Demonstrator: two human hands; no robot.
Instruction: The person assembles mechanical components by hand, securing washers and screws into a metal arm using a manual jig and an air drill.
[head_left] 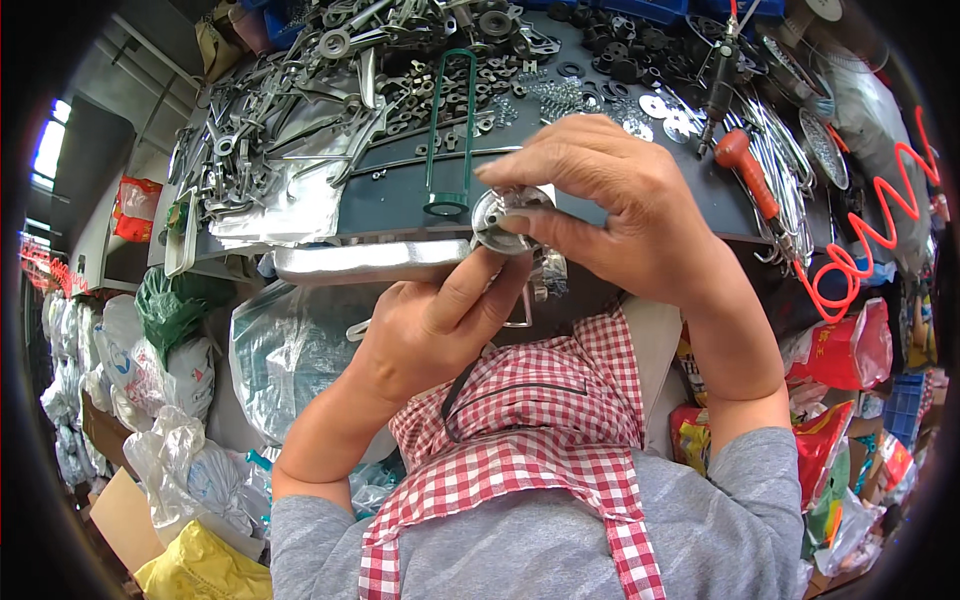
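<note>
Red-and-white checked apron [520,420] and grey sleeves fill the lower part of the view, closest to the lens, with both forearms rising out of them toward the middle.

Between the two hands sits a small round metal part [497,222], silvery and disc-like, held up just in front of the near edge of the tabletop [400,200]. The left hand [435,320] comes up from below, its thumb and forefinger pressed on the part's lower rim, fingers together and clamped on it. The right hand [610,205] arches over from above, wrist bent downward, its fingertips [500,172] closed on the top and far side of the same part. A smaller bit of metal hardware shows just below the fingers, partly hidden by the left thumb; what it is cannot be told.

To do this well, the lower hand should hold the part steady while the upper fingers do the fine work, both wrists kept close so the piece does not twist or slip out.

Just beyond the fingers stands a green wire loop [448,130], upright on the dark tabletop. To the left of the fingers lies a heap of metal brackets and washers [290,120] on a sheet of foil. To the right of them, well apart, lie a red-handled tool [745,165] and a coiled red hose [860,250]. Below and left of the hands, plastic bags [150,380] are piled on the floor.
</note>
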